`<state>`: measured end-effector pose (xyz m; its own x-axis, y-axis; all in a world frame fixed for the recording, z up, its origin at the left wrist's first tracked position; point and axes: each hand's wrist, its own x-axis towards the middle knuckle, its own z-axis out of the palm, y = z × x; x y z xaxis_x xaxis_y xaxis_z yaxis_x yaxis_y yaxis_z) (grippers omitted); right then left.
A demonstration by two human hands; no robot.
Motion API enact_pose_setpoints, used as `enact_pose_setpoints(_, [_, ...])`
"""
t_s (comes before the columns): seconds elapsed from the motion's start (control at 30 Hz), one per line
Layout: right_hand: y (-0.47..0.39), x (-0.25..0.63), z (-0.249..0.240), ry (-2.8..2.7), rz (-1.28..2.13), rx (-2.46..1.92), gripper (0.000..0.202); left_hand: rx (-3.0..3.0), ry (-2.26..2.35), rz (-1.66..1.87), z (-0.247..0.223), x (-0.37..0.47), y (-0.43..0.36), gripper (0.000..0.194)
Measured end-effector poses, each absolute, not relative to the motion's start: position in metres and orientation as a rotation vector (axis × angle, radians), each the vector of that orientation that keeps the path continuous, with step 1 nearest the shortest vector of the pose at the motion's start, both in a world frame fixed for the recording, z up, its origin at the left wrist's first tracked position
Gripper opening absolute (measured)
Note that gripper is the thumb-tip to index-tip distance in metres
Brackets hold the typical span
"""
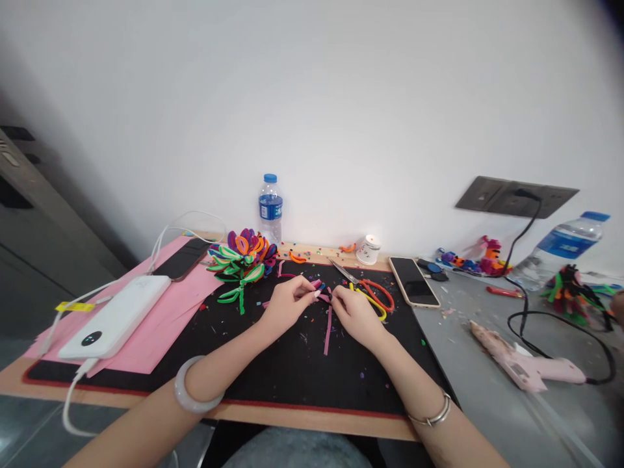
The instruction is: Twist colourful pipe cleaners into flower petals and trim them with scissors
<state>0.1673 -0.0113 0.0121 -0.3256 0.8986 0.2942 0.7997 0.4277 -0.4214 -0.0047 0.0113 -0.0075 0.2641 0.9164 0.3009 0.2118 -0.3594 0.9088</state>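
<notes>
**By a white wall, two hands are meeting over a black mat**

A plain white wall (331,123) is rising behind the desk, and a black mat (292,383) is lying before it, sprinkled with coloured scraps. From where I'm standing, I'm reading the clock from the hands, with twelve at the wall.

At the centre, the left hand (287,302) is pinching pink-purple craft strips (328,335) between thumb and forefinger. The right hand (358,315) is curling its fingers closed on them just beside it, and a tail is trailing towards six. Both sets of fingertips are working close together, probably because such thin pieces are needing fine control.

Scissors (347,272) with orange and yellow handles are lying near two o'clock, presumably for easy reach. A paper cup (368,250) is standing at one, a water bottle (270,211) at eleven. A colourful petalled bundle (244,253) is resting at ten, apparently kept aside. A white power bank (117,318) is sitting on pink paper (151,344) around nine; a pink glue gun (526,367) is lying at four, well apart.
</notes>
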Motion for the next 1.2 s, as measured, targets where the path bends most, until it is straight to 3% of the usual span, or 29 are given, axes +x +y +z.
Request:
enact_pose_setpoints(0.33, [-0.011,0.167,0.012,-2.187,0.249,-1.429,0.018,2.129,1.15,1.013,0.001,-0.01,0.008,0.025])
enact_pose_setpoints(0.97, [-0.017,0.158,0.009,-2.145,0.186,-1.438,0.025,2.421,1.308,0.931,0.002,-0.003,0.002,0.02])
enact_pose_setpoints(1.2, [-0.009,0.166,0.009,-2.047,0.241,-1.455,0.029,2.382,1.383,0.925,0.003,-0.01,0.01,0.028])
